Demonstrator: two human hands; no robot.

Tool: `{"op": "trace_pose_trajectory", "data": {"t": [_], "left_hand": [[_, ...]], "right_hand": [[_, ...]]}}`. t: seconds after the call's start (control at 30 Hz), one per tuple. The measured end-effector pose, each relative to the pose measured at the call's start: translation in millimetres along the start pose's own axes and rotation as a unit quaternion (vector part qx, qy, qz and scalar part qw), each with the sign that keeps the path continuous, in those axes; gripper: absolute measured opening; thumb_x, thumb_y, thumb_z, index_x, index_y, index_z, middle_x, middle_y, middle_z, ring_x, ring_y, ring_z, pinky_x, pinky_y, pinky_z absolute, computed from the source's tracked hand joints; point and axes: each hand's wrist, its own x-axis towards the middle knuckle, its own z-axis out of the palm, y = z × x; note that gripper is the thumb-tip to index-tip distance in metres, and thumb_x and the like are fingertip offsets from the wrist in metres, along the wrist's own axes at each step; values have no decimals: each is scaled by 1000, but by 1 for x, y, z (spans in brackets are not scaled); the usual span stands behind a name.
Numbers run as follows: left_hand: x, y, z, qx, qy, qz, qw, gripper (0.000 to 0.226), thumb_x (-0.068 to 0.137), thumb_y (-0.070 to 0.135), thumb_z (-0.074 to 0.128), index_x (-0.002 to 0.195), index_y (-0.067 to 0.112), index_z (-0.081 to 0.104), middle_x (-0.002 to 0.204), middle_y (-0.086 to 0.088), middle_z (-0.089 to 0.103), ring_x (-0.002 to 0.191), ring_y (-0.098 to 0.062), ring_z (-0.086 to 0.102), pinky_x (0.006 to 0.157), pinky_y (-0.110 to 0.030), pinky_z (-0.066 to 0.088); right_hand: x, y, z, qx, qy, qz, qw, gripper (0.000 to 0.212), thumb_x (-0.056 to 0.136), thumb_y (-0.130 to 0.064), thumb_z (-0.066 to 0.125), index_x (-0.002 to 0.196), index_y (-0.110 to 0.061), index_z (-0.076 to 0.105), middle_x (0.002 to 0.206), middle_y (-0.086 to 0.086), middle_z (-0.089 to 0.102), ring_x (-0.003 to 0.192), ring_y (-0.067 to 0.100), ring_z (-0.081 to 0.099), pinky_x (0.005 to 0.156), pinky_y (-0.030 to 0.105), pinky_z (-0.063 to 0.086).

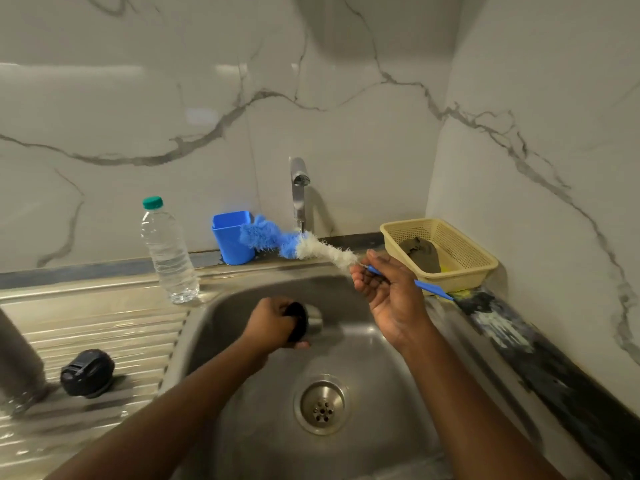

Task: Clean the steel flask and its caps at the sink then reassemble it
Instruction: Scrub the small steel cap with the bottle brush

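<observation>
Nearest, both forearms reach out over the steel sink [381, 375], and its drain [322, 405] lies between them. On the ribbed draining board [104, 327] at the near left rests a black cap [87, 373]. Just left of it a grey cylinder [19, 351] stands at the edge of the view. I judge it to be the flask body, but it is cut off and blurred. A little farther, over the basin, the left hand [273, 323] has its fingers curled round a second cap [306, 322], which is black on the side toward the camera and steel behind. To the right and higher, the right hand [388, 292] shows its palm with the fingers loosely bent. It pinches the blue handle of a bottle brush [311, 245] between thumb and fingertips, and the white and blue bristles point to the far left and touch neither cap. Along the far rim stand a clear water bottle [168, 251], a blue cup [230, 240] and the tap [298, 188], from which I see no water running. At the far right is a beige basket [460, 247] with a dark cloth [420, 254] in it. In my judgement the flask is already taken apart and the scrubbing of the caps is in hand. Whether any piece is clean yet, I cannot tell. Rinsing and putting the parts together are left to do.
</observation>
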Motion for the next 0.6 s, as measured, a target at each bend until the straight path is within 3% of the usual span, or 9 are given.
{"op": "trace_pose_trajectory", "data": {"t": [0.13, 0.3, 0.37, 0.5, 0.6], "left_hand": [[-26, 14, -37, -236, 32, -11, 971, 37, 101, -18, 41, 109, 5, 68, 119, -22, 67, 104, -43, 70, 71, -46, 67], [-36, 12, -67, -491, 27, -56, 869, 45, 96, -15, 36, 135, -3, 53, 139, -35, 54, 129, -57, 55, 80, -60, 62], [-43, 14, -72, -541, 11, -34, 840, 44, 94, -6, 46, 137, -4, 52, 141, -35, 54, 130, -57, 55, 88, -65, 58], [-44, 21, -74, -538, 6, 11, 843, 50, 93, 24, 73, 136, 1, 59, 136, -28, 64, 127, -47, 63, 105, -59, 53], [-41, 23, -71, -535, 43, 27, 844, 44, 93, 20, 73, 133, 5, 62, 134, -25, 67, 123, -43, 67, 104, -54, 54]], "right_hand": [[-1, 1, 0, 7, -5, 4, 1000, 12, 99, -8, 63, 92, 1, 68, 76, 15, 74, 65, 17, 72, 58, 22, 60], [-4, 5, 5, -7, -3, 21, 1000, 11, 97, -8, 63, 93, 2, 67, 74, 14, 73, 63, 17, 72, 55, 22, 60], [-4, 7, 7, -21, -8, 27, 999, 11, 92, -10, 66, 91, 1, 67, 74, 16, 73, 62, 17, 72, 55, 22, 59], [-4, 8, 7, -50, -20, 35, 998, 13, 88, -14, 67, 89, -1, 68, 75, 18, 73, 60, 17, 71, 54, 22, 59], [-7, 9, 9, -74, -33, 50, 995, 13, 97, -9, 61, 88, -2, 67, 75, 18, 73, 60, 16, 70, 55, 22, 60]]}}
